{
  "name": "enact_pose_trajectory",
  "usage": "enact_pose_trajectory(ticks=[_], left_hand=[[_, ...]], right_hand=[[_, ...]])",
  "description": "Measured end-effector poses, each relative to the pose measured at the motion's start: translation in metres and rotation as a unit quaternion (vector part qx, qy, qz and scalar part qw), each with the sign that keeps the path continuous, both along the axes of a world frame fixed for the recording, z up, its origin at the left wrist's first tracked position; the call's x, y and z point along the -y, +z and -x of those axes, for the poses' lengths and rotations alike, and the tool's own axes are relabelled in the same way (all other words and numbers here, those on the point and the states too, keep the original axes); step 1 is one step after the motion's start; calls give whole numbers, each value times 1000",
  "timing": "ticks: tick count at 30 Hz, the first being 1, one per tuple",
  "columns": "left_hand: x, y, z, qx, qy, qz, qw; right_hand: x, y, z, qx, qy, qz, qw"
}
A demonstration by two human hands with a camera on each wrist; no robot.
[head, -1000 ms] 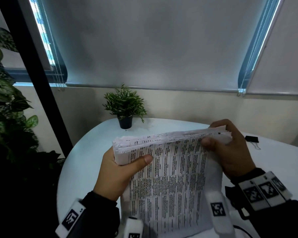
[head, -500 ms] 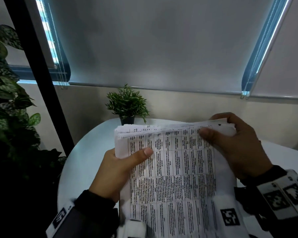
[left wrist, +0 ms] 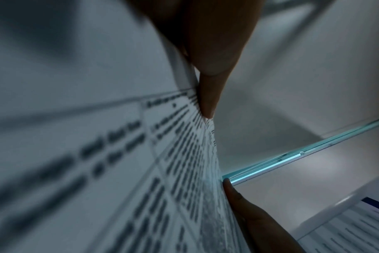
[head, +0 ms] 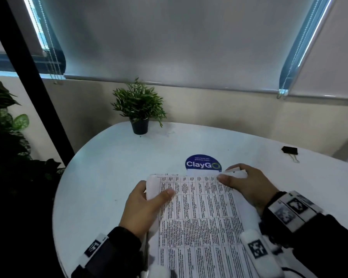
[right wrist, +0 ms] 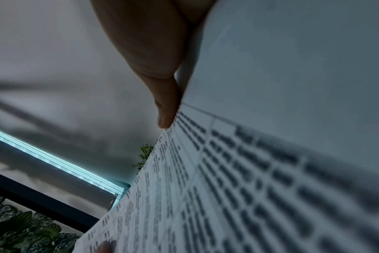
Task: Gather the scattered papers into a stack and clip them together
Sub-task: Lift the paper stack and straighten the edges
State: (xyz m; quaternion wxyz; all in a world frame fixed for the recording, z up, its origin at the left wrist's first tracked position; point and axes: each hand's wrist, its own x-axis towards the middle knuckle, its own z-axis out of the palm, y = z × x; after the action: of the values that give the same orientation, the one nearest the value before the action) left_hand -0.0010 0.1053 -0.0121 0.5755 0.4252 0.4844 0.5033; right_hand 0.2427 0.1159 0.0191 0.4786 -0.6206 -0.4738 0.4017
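Observation:
A stack of printed papers (head: 201,217) with table text lies low over the white round table (head: 100,177), near its front edge. My left hand (head: 143,205) grips the stack's upper left corner, thumb on top. My right hand (head: 247,183) grips the upper right corner, thumb on the top sheet and fingers curled behind. The left wrist view shows the papers (left wrist: 141,171) up close with a thumb (left wrist: 208,95) pressed on them. In the right wrist view the papers (right wrist: 260,171) fill the right side. A black binder clip (head: 289,151) lies alone at the table's far right.
A small potted plant (head: 139,109) stands at the table's back edge. A round blue ClayGo sticker (head: 203,163) sits just beyond the stack. Large leafy plants (head: 4,121) and a black post (head: 28,73) stand left of the table. Closed blinds cover the windows behind.
Both hands have lowered the stack from an upright, raised hold down toward the table, uncovering the blue sticker. The binder clip has stayed where it was.

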Motion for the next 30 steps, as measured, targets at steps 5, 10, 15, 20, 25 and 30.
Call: enact_pose_trajectory(ticks=[5,10,15,20,25,30], left_hand=[[-7,-7,12,19,-115,38,993],[-6,-11,13,-8,-116,17,993],[2,-2,6,-9,-61,-33,998],[13,58,3,-14,5,-198,980],[3,116,-3,-14,37,-349,936],[-14,88,-13,-19,21,-279,960]], right_hand=[[2,-3,-2,-13,34,2,999],[3,-7,-5,-20,52,-3,998],[4,-11,-7,-15,61,-6,998],[17,53,1,39,4,-193,980],[28,127,8,76,-31,-371,925],[13,78,-3,56,-47,-276,958]])
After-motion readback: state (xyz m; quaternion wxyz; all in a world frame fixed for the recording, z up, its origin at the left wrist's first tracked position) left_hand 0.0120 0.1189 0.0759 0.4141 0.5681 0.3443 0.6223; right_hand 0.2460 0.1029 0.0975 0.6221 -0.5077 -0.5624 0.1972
